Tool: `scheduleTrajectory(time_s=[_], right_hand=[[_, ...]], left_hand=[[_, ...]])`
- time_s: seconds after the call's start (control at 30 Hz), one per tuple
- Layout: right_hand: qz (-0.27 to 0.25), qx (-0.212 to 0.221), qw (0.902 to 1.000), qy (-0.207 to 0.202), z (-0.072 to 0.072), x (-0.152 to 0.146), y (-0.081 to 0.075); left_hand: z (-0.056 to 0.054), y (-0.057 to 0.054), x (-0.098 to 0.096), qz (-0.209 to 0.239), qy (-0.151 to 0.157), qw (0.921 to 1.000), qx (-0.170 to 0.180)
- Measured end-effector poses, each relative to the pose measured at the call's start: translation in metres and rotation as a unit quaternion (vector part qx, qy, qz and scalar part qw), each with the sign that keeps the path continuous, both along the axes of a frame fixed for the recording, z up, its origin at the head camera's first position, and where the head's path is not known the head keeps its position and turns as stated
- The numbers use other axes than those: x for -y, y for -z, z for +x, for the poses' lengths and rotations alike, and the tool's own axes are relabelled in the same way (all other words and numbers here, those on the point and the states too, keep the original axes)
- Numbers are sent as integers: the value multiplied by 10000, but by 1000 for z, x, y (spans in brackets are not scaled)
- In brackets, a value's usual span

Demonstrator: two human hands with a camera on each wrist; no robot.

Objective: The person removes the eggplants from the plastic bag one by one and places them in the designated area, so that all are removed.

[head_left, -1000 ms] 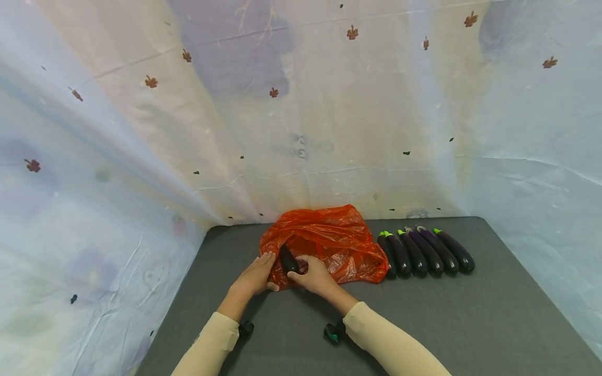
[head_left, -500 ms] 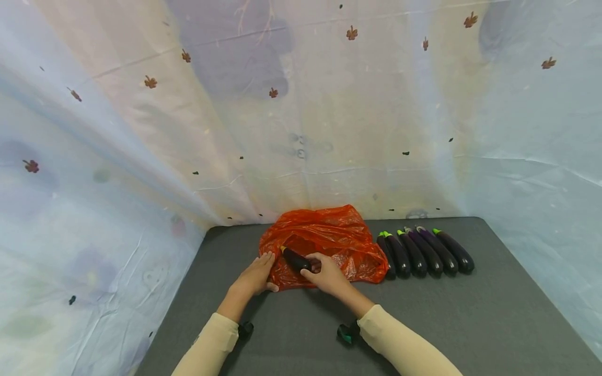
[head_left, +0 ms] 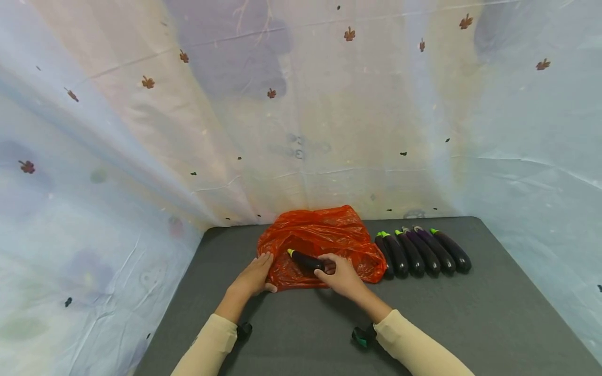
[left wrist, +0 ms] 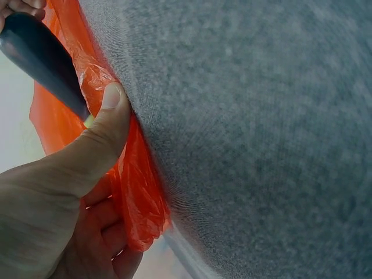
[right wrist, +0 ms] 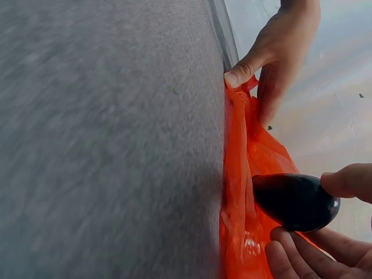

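Note:
A crumpled red plastic bag (head_left: pixel 324 224) lies at the back of the grey table, its mouth facing me. My left hand (head_left: pixel 254 274) holds the bag's left front edge; in the left wrist view, the thumb (left wrist: pixel 110 110) lies on one side of the film and the curled fingers on the other. With my right hand (head_left: pixel 340 274) I grip an eggplant (head_left: pixel 305 260) by its rounded end, thumb and fingers on opposite sides. Its yellow-green stem end points left, over the bag's mouth. The right wrist view shows the eggplant's dark blunt end (right wrist: pixel 296 200) between thumb and fingers.
Several eggplants (head_left: pixel 430 256) lie side by side right of the bag, green stems toward the back; the leftmost is partly covered by the bag. A patterned plastic sheet (head_left: pixel 301 104) hangs behind the grey table (head_left: pixel 291 334).
My right hand has moved right, drawing the eggplant out of the bag's mouth, so its stem end now shows and it lies more level. My left hand stays on the bag's edge.

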State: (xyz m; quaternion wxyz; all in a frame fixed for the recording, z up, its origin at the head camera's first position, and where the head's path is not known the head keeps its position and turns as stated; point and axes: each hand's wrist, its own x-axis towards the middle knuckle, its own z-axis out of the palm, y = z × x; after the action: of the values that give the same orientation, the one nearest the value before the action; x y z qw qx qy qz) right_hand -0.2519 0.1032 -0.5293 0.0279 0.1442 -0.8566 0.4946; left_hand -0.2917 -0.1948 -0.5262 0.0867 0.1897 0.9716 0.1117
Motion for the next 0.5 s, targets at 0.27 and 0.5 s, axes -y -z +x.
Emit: scheduleTrajectory(time_s=[0.27,0.5], right_hand=[[-71,98,9998,173,8,-19,-1],[-152,32,9997,169,13,-38,-3]], left_hand=[[1,-1,0,-23,10,10000,27],[2,-2,0,51,58,10000,7]])
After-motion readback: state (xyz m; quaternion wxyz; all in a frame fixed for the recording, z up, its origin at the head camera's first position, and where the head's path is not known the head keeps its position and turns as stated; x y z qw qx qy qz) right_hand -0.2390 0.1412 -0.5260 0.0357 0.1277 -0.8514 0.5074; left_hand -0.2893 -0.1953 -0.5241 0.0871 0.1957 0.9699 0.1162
